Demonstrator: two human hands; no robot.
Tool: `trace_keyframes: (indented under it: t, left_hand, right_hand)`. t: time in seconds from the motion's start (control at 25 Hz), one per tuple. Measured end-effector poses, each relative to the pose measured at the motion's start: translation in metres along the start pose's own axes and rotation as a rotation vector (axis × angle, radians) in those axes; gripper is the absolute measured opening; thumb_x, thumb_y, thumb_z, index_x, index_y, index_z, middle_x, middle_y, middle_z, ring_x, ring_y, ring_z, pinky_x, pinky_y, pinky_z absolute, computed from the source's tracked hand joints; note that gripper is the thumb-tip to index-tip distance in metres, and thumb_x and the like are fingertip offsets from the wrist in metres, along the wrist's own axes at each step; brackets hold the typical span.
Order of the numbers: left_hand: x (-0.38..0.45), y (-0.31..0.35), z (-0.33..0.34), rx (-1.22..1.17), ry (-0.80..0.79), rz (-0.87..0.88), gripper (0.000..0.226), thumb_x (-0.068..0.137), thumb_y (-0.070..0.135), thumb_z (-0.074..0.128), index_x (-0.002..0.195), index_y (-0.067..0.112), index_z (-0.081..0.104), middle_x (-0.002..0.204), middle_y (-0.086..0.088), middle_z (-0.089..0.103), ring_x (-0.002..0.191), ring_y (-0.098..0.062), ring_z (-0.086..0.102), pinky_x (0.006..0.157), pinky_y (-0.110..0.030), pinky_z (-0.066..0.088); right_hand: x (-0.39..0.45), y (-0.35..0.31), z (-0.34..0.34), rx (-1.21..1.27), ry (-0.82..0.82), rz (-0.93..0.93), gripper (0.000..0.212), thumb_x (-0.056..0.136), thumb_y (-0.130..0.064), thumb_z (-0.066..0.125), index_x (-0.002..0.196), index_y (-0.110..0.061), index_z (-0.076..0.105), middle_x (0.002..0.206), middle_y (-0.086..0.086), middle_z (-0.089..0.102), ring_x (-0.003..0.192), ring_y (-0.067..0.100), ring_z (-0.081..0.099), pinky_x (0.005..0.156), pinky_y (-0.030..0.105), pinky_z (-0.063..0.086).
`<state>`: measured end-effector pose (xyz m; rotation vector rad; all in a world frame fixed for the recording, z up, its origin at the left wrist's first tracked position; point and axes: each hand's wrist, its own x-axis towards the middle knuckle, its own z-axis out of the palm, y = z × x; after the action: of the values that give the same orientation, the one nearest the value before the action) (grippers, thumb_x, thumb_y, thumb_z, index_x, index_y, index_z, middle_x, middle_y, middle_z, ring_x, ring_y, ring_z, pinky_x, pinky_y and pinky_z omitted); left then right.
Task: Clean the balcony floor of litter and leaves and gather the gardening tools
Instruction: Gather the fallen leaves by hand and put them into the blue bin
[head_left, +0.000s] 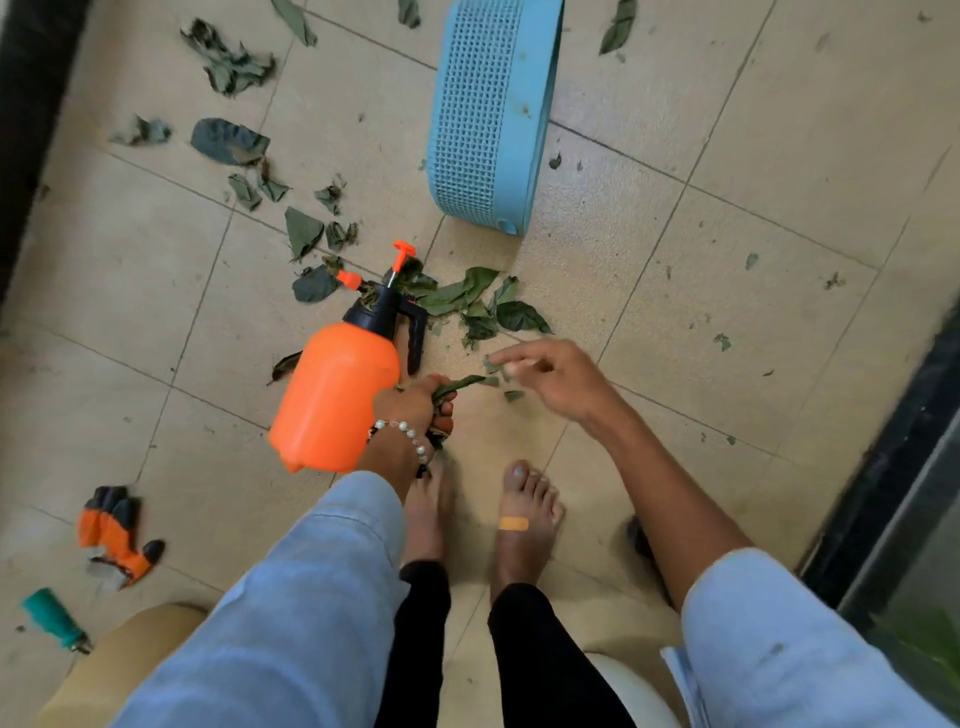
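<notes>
While the left hand (415, 402) grips a bunch of green leaves (462, 383), fingers curled tight round them, the right hand (553, 376) hangs just beside it w/ fingers loosely spread, holding nothing; blur hides whether it touches any leaf. An orange spray bottle (335, 392) lies on its side on the tiled floor (727, 260), right next to the left hand, nozzle end pointing away from the person. More leaves (478, 301) sit in a pile just past the bottle's black handle, others scattered toward the top left (228, 62). A blue basket (485, 114) lies tipped over farther off, apart from the pile. Orange-black gloves (117, 532) lie at lower left, w/ a green-handled tool (52, 618) near them. Bare feet (524, 519) stand below the hands, one w/ a plaster.
</notes>
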<state>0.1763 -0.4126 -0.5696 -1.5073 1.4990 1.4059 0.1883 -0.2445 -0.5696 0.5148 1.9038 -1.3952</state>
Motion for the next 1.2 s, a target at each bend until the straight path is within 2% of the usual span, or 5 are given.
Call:
trace_keyframes:
  t: [0.32, 0.64, 0.88, 1.04, 1.2]
  left_hand:
    - [0.073, -0.019, -0.01, -0.093, -0.066, -0.025, 0.02, 0.098, 0.001, 0.046, 0.085, -0.006, 0.059, 0.077, -0.024, 0.062, 0.058, -0.031, 0.063, 0.04, -0.028, 0.053]
    - [0.099, -0.025, -0.01, -0.029, -0.103, 0.042, 0.028, 0.095, -0.007, 0.043, 0.079, -0.001, 0.065, 0.062, -0.013, 0.066, 0.049, -0.021, 0.062, 0.046, -0.03, 0.056]
    - [0.086, -0.026, -0.01, 0.03, -0.059, 0.047, 0.024, 0.093, -0.011, 0.045, 0.083, -0.005, 0.066, 0.064, -0.014, 0.059, 0.033, -0.014, 0.048, 0.04, -0.02, 0.049]
    - [0.084, -0.027, -0.007, 0.054, -0.064, 0.074, 0.022, 0.093, -0.01, 0.046, 0.084, -0.004, 0.065, 0.065, -0.014, 0.059, 0.03, -0.013, 0.047, 0.039, -0.02, 0.048]
    - [0.086, -0.031, -0.008, 0.046, -0.095, 0.073, 0.021, 0.094, -0.007, 0.047, 0.081, -0.001, 0.063, 0.066, -0.015, 0.059, 0.033, -0.013, 0.049, 0.04, -0.019, 0.048]
  right_hand:
    - [0.109, 0.06, 0.068, -0.982, 0.113, 0.087, 0.097, 0.08, -0.053, 0.065, 0.151, -0.016, 0.011, 0.158, 0.019, 0.002, 0.143, 0.045, 0.005, 0.114, 0.053, 0.018]
    - [0.12, 0.102, 0.082, -0.883, 0.467, -0.317, 0.021, 0.063, 0.017, 0.069, 0.079, 0.004, 0.071, 0.083, 0.02, 0.065, 0.08, 0.036, 0.061, 0.058, 0.029, 0.048]
    - [0.093, 0.085, 0.046, -0.258, 0.387, -0.038, 0.036, 0.078, 0.005, 0.069, 0.109, -0.012, 0.065, 0.086, 0.007, 0.067, 0.076, 0.015, 0.063, 0.07, 0.019, 0.051]
    - [0.071, 0.112, 0.078, -0.721, 0.161, -0.045, 0.065, 0.089, 0.002, 0.054, 0.146, -0.017, 0.03, 0.099, 0.012, 0.059, 0.089, 0.026, 0.058, 0.076, 0.034, 0.048]
    - [0.077, 0.139, 0.089, -0.972, 0.167, -0.119, 0.03, 0.098, -0.021, 0.042, 0.123, -0.007, 0.053, 0.112, 0.013, 0.054, 0.102, 0.028, 0.051, 0.084, 0.038, 0.043]
